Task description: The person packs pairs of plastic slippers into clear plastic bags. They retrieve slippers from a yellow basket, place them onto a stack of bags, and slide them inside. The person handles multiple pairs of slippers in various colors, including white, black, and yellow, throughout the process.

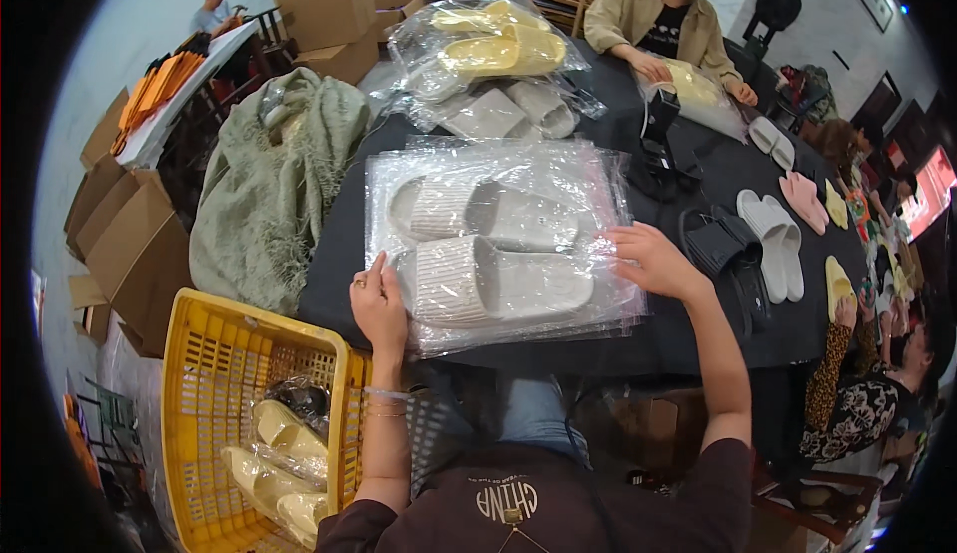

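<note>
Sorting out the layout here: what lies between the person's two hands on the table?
In the head view, a pair of pale grey slippers in a clear plastic bag lies between the left hand and the right hand; both hands touch the bag.

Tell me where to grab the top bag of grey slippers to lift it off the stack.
Probably best by its two short ends. The bagged slippers lie flat and sideways on the bag stack, soles lengthwise. The left hand already rests on the left end, the right hand at the right edge; pinch the loose plastic there from both sides.
</note>
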Tool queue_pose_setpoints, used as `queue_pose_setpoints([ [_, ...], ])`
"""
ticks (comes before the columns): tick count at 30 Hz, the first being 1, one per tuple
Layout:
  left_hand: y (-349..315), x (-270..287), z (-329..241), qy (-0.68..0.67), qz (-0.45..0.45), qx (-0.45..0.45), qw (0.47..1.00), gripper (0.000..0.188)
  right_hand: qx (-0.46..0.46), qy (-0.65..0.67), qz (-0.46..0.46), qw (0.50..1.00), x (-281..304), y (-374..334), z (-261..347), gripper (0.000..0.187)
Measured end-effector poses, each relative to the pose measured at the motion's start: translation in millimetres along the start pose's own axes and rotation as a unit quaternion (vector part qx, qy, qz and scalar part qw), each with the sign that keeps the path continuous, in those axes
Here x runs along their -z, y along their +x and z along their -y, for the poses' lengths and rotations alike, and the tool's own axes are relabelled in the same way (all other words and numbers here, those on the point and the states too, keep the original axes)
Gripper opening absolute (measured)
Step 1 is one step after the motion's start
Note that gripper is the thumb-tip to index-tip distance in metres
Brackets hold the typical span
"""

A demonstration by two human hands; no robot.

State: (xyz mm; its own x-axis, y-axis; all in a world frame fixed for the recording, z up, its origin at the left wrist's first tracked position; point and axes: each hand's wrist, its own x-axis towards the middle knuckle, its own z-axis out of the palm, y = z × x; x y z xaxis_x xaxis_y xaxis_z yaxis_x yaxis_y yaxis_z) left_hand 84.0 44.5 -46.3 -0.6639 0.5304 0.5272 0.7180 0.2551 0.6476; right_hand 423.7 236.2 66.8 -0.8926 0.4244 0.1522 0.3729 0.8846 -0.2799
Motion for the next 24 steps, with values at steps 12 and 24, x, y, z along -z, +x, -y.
queue_pose_setpoints([
  [12, -1.4, 1.5, 5.6, -0.007, -0.016, 0.002, 1.000, 0.028, 0.133, -0.033, 0.113, 0.984, -76.5, 145.6, 34.5, 0.061],
  [24, -4.1, 10.8, 8.9, -0.147, 0.021, 0.139, 0.979, 0.035, 0.160, 0.099, -0.025, 0.982, -58.0, 158.1, 38.8, 0.038],
])
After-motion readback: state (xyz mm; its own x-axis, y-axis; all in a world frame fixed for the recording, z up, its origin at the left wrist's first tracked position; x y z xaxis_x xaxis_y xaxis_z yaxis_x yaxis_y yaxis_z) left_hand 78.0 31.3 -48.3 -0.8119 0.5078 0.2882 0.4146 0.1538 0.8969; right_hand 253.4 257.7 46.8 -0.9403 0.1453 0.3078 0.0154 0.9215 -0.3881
